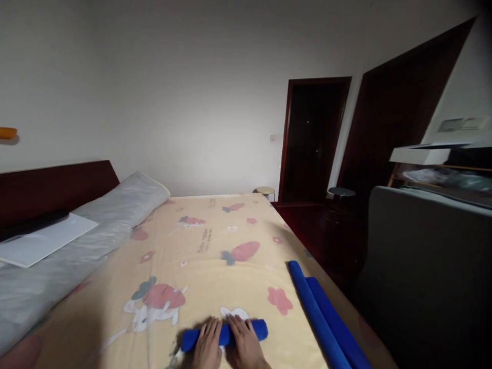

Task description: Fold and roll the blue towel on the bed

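– What lies where on your side?

– I see the roll (225,334) on the bed (215,256), at its near edge, with my left hand (207,346) and right hand (244,346) side by side on top of it.

– And to the right?

– Two tubes (321,318) lie together along the right edge of the bed. The pillow (96,225) is on the left, with a board (42,243) on it. Stools (266,191) stand behind the bed.
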`<state>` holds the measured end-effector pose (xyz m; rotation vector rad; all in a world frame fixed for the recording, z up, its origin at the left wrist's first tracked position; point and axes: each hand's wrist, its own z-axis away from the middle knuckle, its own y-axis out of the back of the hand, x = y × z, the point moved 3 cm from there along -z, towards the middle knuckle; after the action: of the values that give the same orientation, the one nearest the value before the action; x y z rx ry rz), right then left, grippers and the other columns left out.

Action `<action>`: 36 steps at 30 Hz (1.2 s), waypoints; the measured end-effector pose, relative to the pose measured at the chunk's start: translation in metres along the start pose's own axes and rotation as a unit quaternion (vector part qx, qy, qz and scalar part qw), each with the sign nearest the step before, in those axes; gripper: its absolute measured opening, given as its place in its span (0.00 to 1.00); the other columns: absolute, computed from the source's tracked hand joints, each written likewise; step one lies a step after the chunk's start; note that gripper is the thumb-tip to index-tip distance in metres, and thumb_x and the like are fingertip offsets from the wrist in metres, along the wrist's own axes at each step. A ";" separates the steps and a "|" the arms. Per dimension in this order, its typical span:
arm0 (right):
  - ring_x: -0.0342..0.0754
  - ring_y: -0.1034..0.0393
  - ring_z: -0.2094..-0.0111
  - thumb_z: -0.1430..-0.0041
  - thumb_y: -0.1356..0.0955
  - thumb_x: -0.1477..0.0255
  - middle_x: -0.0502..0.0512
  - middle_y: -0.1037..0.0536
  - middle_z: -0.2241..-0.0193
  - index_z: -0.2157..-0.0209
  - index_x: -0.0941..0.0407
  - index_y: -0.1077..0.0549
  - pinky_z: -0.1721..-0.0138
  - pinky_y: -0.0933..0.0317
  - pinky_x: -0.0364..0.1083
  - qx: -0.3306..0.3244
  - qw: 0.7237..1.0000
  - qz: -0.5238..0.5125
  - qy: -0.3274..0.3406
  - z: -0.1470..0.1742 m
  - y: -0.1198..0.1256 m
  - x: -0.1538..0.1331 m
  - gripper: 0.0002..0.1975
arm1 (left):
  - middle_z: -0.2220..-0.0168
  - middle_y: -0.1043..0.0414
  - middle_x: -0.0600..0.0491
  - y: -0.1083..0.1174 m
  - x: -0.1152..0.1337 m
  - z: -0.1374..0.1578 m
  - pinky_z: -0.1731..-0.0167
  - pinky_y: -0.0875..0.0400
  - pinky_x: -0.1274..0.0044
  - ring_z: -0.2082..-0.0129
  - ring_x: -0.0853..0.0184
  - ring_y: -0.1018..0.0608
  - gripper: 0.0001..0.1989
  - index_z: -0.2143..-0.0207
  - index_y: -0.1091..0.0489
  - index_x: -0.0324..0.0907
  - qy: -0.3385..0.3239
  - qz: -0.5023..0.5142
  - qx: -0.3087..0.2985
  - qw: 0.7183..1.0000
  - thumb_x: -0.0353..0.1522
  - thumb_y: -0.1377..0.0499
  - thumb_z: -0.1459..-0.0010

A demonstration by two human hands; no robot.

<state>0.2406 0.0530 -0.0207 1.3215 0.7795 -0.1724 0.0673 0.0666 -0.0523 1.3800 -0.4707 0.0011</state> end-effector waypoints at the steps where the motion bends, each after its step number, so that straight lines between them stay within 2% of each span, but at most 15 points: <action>1: 0.56 0.58 0.28 0.51 0.37 0.68 0.55 0.49 0.29 0.34 0.50 0.53 0.28 0.64 0.64 -0.003 1.000 -0.005 0.009 -0.005 -0.007 0.001 0.42 | 0.29 0.47 0.52 -0.001 0.001 -0.003 0.28 0.54 0.66 0.29 0.61 0.47 0.35 0.34 0.49 0.44 -0.003 0.001 -0.004 1.000 0.32 0.50 0.46; 4: 0.58 0.62 0.28 0.50 0.37 0.67 0.57 0.53 0.29 0.33 0.51 0.55 0.29 0.64 0.65 -0.009 1.000 -0.001 0.029 -0.015 -0.021 0.008 0.43 | 0.28 0.51 0.52 -0.002 -0.001 -0.009 0.28 0.55 0.64 0.28 0.60 0.49 0.38 0.33 0.52 0.44 -0.009 -0.008 -0.021 1.000 0.33 0.49 0.48; 7: 0.59 0.60 0.28 0.55 0.37 0.70 0.57 0.52 0.29 0.33 0.53 0.54 0.29 0.62 0.66 -0.015 0.999 0.015 0.036 -0.021 -0.025 0.019 0.45 | 0.27 0.56 0.53 0.001 -0.007 -0.011 0.28 0.56 0.62 0.27 0.59 0.52 0.42 0.33 0.53 0.45 -0.018 -0.014 -0.037 0.999 0.32 0.48 0.51; 9: 0.58 0.59 0.28 0.58 0.37 0.72 0.55 0.51 0.29 0.33 0.51 0.54 0.29 0.62 0.66 -0.022 0.999 0.018 0.038 -0.022 -0.025 0.026 0.47 | 0.27 0.56 0.54 0.005 -0.009 -0.010 0.28 0.56 0.61 0.27 0.60 0.52 0.44 0.33 0.53 0.46 -0.019 -0.017 -0.047 0.999 0.29 0.47 0.55; 12: 0.55 0.58 0.28 0.56 0.37 0.71 0.51 0.51 0.29 0.34 0.46 0.55 0.28 0.63 0.65 -0.027 0.999 0.000 0.044 -0.020 -0.024 0.030 0.46 | 0.27 0.55 0.56 0.012 -0.007 -0.006 0.28 0.55 0.62 0.28 0.61 0.51 0.46 0.33 0.51 0.47 -0.007 -0.029 -0.052 0.998 0.26 0.47 0.58; 15: 0.55 0.57 0.28 0.53 0.37 0.69 0.50 0.50 0.29 0.34 0.45 0.54 0.28 0.64 0.64 -0.015 0.999 -0.011 0.042 -0.017 -0.023 0.029 0.44 | 0.28 0.56 0.58 0.019 -0.001 -0.003 0.28 0.55 0.63 0.28 0.62 0.51 0.46 0.34 0.50 0.47 0.001 -0.028 -0.042 0.999 0.25 0.48 0.58; 19: 0.57 0.55 0.29 0.52 0.36 0.68 0.54 0.47 0.30 0.34 0.49 0.51 0.29 0.60 0.63 0.002 0.999 0.006 0.036 -0.015 -0.021 0.025 0.42 | 0.27 0.56 0.60 0.023 0.003 -0.001 0.27 0.57 0.63 0.27 0.62 0.53 0.46 0.34 0.49 0.48 0.009 -0.010 -0.053 0.998 0.26 0.47 0.59; 27: 0.55 0.55 0.29 0.53 0.36 0.70 0.50 0.47 0.30 0.34 0.47 0.51 0.28 0.61 0.61 -0.013 1.000 0.012 0.021 -0.017 -0.023 0.025 0.43 | 0.27 0.57 0.58 0.021 0.003 -0.003 0.28 0.57 0.63 0.27 0.63 0.53 0.46 0.33 0.51 0.48 0.012 -0.015 -0.062 0.998 0.27 0.48 0.58; 29: 0.56 0.54 0.29 0.51 0.35 0.70 0.50 0.47 0.30 0.34 0.46 0.53 0.28 0.58 0.63 0.000 0.999 0.028 0.038 -0.020 -0.029 0.034 0.43 | 0.27 0.58 0.57 0.022 0.002 -0.003 0.28 0.56 0.62 0.27 0.62 0.53 0.47 0.33 0.54 0.48 0.006 -0.021 -0.067 0.998 0.27 0.48 0.58; 32: 0.59 0.49 0.31 0.47 0.35 0.64 0.53 0.46 0.31 0.34 0.45 0.59 0.32 0.47 0.64 0.049 0.990 0.092 0.092 -0.021 -0.035 0.053 0.42 | 0.27 0.59 0.57 0.024 -0.005 -0.002 0.28 0.55 0.59 0.27 0.59 0.53 0.46 0.33 0.56 0.50 -0.007 -0.026 -0.074 0.997 0.27 0.47 0.56; 36: 0.61 0.39 0.37 0.41 0.38 0.53 0.57 0.40 0.35 0.35 0.47 0.69 0.42 0.33 0.62 0.141 0.957 0.206 0.146 -0.009 -0.026 0.078 0.43 | 0.28 0.60 0.58 0.027 -0.024 0.006 0.30 0.53 0.55 0.28 0.55 0.52 0.41 0.33 0.61 0.55 -0.041 -0.030 -0.044 0.998 0.34 0.47 0.47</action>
<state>0.2810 0.0777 -0.0883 1.7791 0.7228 0.2597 0.0358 0.0728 -0.0340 1.3119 -0.4909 -0.1245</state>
